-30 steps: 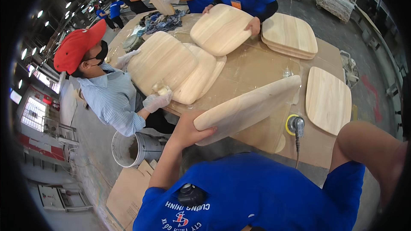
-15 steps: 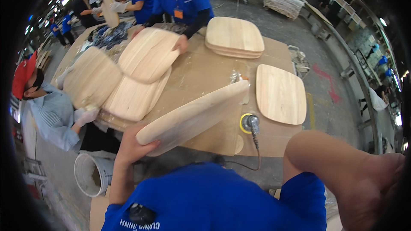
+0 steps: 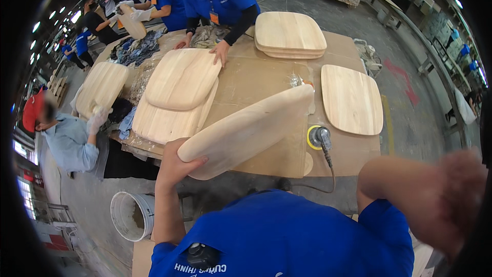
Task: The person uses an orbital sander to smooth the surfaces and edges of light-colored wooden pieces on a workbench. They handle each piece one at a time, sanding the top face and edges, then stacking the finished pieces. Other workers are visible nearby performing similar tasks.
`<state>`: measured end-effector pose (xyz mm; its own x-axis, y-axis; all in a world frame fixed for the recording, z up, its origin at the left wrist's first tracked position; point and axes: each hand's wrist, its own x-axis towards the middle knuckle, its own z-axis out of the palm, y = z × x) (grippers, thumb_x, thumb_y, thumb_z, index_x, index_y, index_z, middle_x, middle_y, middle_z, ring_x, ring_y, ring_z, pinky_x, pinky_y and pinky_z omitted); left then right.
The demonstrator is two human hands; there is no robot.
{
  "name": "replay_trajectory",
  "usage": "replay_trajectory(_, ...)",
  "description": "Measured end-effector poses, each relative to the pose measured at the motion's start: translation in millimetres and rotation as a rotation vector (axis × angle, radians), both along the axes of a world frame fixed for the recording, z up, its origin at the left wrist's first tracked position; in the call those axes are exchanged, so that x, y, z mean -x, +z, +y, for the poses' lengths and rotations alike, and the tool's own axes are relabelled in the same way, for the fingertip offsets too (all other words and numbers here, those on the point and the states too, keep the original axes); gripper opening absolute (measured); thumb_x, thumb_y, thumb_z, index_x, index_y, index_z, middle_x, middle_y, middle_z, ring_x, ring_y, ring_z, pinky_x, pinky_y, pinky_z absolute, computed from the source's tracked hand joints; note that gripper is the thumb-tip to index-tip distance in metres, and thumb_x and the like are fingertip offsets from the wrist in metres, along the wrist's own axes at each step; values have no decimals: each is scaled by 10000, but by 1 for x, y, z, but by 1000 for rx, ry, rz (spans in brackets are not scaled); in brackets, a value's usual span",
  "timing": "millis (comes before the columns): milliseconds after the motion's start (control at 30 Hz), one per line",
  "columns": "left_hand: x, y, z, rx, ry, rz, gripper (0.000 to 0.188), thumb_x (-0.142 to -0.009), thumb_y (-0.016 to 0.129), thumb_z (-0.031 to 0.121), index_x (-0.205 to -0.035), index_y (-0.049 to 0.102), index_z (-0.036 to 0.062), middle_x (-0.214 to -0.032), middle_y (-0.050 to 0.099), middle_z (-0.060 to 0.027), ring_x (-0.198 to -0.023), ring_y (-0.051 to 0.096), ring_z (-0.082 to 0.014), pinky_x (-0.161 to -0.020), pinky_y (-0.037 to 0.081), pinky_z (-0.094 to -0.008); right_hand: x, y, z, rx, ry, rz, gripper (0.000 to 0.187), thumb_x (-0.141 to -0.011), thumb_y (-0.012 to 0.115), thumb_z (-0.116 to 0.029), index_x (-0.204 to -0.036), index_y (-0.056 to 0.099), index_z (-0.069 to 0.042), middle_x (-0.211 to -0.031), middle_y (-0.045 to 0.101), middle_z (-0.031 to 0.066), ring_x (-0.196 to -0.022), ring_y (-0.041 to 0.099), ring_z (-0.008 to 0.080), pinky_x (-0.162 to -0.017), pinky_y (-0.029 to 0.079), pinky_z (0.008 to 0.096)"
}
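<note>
A pale wooden board [image 3: 251,128] with rounded corners stands tilted up off the table. My left hand [image 3: 177,166] is closed around its near left end, thumb lying on the face. At the right rim my raised right hand [image 3: 461,195] is smeared by motion, so its fingers do not show clearly. Right of the tilted board, a corded sander [image 3: 322,137] with a yellow pad rests on the table. Beyond the sander, another rounded board [image 3: 352,100] lies flat.
A stack of boards [image 3: 290,32] sits on the cardboard-covered table [image 3: 246,74]. Across it, a co-worker's hand [image 3: 221,52] touches a board [image 3: 183,79] lying on another. At left, a person in a red cap holds a board [image 3: 104,90]. A white bucket [image 3: 132,216] stands below; rags [image 3: 137,48] lie behind.
The view has shifted, with my left hand still on the tilted board. The red-capped person's board has moved left, away from the stacked boards. My right hand has moved slightly and is more blurred.
</note>
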<state>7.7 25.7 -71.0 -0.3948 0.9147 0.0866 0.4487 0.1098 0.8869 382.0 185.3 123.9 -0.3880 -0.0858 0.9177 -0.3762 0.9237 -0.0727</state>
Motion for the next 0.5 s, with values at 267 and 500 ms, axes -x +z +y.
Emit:
replay_trajectory(267, -10, 6, 5, -19, -88, 47, 372, -644, 799, 145, -955, 680, -21, -850, 688, -116, -779, 656, -185, -708, 504, -308, 168, -185, -15, -49, -167, -469, 547, -760, 719, -236, -1259, 566, -71, -1282, 558, 87, -1214, 498, 323, -1006, 383, 495)
replay_trajectory(500, -10, 11, 9, -129, -224, 159, 354, -650, 789, 99, -972, 681, -2, -883, 696, -125, -785, 670, -239, -716, 504, -312, 129, -214, 39, 70, -527, -467, 697, -668, 799, -318, -1280, 559, -86, -1305, 557, 96, -1216, 498, 336, -1044, 314, 504)
